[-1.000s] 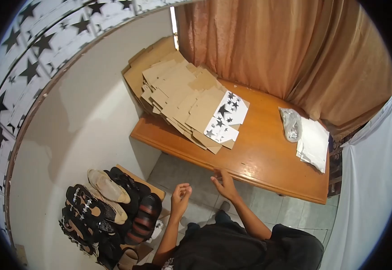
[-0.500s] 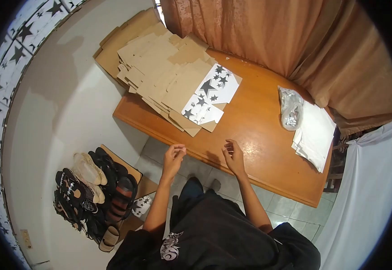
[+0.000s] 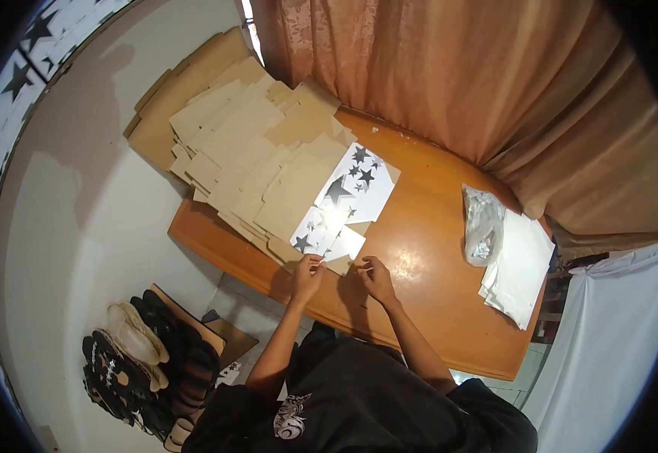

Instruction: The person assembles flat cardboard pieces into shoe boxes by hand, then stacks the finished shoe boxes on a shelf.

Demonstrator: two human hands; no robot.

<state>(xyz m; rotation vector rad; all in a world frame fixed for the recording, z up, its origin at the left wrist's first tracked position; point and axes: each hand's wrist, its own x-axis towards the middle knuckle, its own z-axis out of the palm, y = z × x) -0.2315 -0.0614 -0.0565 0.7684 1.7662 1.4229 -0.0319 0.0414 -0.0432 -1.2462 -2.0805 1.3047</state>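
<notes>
A flat cardboard piece with a white, black-star-printed face (image 3: 353,190) lies on top of a large overlapping stack of flat brown cardboard pieces (image 3: 227,143). My left hand (image 3: 308,278) is at its near edge, fingers loosely bent with their tips beside the white flap; whether they touch it I cannot make out. My right hand (image 3: 376,280) hovers just right of the near corner, its fingers curled but apart, and nothing shows in it.
The stack sits on the left part of a wooden table (image 3: 427,302). A clear plastic bag (image 3: 483,226) and white sheets (image 3: 519,268) lie at the right. Shoes (image 3: 136,332) are piled at lower left. Brown curtains (image 3: 435,75) hang behind.
Both hands have moved forward from the table's front edge to the near end of the star-printed piece. The camera view has tilted up, so the table sits lower.
</notes>
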